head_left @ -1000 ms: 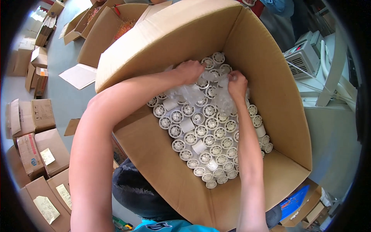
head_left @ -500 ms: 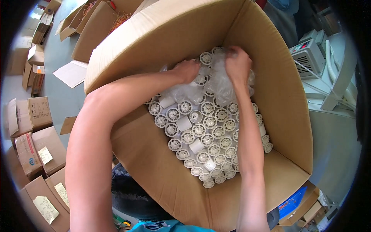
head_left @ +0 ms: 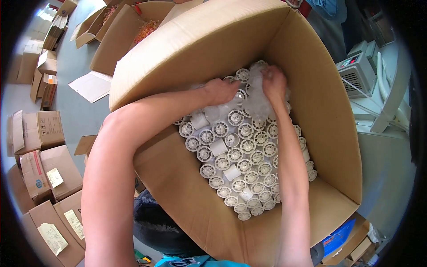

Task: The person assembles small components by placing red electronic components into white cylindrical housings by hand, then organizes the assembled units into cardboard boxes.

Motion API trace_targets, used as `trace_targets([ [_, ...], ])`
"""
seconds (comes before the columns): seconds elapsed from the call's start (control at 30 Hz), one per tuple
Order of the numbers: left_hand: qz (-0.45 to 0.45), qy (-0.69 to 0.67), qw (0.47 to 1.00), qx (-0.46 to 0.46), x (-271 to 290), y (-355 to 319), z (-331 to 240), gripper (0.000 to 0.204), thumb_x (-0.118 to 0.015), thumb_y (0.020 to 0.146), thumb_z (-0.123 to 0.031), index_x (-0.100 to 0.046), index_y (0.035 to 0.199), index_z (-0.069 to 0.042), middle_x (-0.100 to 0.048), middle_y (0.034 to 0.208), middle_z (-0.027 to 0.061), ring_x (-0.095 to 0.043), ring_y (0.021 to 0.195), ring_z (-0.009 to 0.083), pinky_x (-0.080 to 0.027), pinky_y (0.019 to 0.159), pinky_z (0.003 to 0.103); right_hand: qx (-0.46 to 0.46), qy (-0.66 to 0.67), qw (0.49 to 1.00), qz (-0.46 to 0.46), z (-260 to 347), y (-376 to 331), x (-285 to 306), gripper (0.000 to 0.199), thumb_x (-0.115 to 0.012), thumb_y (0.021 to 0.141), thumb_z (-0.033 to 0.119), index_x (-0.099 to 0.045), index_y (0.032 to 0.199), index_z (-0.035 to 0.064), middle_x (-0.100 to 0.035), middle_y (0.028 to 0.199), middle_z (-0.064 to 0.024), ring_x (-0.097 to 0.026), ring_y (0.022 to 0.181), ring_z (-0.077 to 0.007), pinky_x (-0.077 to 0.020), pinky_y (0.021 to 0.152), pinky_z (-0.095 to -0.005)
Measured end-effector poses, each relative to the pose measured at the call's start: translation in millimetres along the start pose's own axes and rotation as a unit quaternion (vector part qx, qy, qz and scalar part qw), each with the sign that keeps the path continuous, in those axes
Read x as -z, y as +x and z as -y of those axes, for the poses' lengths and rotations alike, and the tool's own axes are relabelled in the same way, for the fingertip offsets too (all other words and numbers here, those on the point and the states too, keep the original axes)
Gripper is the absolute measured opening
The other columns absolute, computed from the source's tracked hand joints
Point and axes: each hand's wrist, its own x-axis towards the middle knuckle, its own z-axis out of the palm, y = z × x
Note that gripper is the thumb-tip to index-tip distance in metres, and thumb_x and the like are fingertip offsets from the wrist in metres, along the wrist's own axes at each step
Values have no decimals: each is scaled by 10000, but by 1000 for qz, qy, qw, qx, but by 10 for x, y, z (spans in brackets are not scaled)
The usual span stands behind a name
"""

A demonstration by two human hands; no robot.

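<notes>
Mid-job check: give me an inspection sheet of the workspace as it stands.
Surface: grey floor, partly covered by boxes.
Job's things: large open cardboard box packed with white plastic spools; crumpled clear plastic film at the far end.
Clutter: small cartons at left, flat white sheet.
Grips: left hand on the film and spools; right hand clutching the film.
Cables: nothing seen.
Surroundings: grey machine and white frame at right.
</notes>
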Motion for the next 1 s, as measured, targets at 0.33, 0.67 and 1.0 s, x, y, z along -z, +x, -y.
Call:
trace_targets([
  [0.33, 8, 66, 994, -91, 96, 101, 57, 267, -564, 771, -74, -536, 1019, 23, -628, 916, 183, -638, 884, 328, -530, 708, 433, -129, 212, 963, -109, -322, -877, 721, 107, -636, 785, 20, -591, 867, -31, -617, 811, -72, -552, 803, -131, -443, 776, -269],
  [0.67, -30, -126, 988, 84, 241, 421, -119, 421, -544, 765, -68, -499, 1183, -32, -619, 977, 265, -597, 950, 430, -479, 819, 520, -178, 282, 942, 35, -190, -1110, 1065, 177, -613, 792, 11, -660, 959, -23, -663, 877, -50, -571, 813, -115, -448, 771, -256],
  [1.0, -37, -226, 948, 222, -19, 628, -80, 341, -595, 784, -155, -619, 1114, -75, -614, 1130, 192, -592, 1044, 373, -475, 892, 478, -232, -76, 947, 206, 28, -1089, 1063, 662, -717, 748, 274, -468, 1331, 83, -605, 1163, -211, -581, 1081, -350, -443, 925, -406],
])
